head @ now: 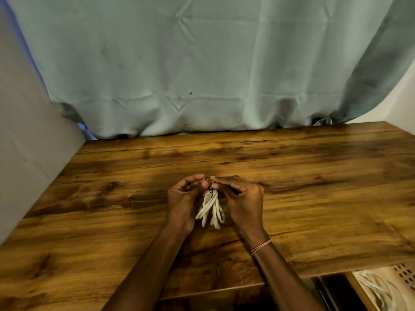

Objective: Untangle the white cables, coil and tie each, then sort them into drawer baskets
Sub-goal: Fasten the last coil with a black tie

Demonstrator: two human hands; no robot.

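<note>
A folded bundle of white cable (pixel 211 208) hangs between my two hands just above the wooden table (pixel 314 176), its loops pointing toward me. My left hand (pixel 183 199) grips the upper part of the bundle from the left. My right hand (pixel 241 196) pinches the top of the bundle, where a thin dark tie (pixel 207 178) shows between the fingertips of both hands. The bundle's top end is hidden by my fingers.
An open drawer at the bottom right holds a pale perforated basket (pixel 404 272) with more white cable (pixel 379 290) in it. A grey-green curtain (pixel 179 63) hangs behind the table. A grey panel (pixel 29 142) stands along the table's left side.
</note>
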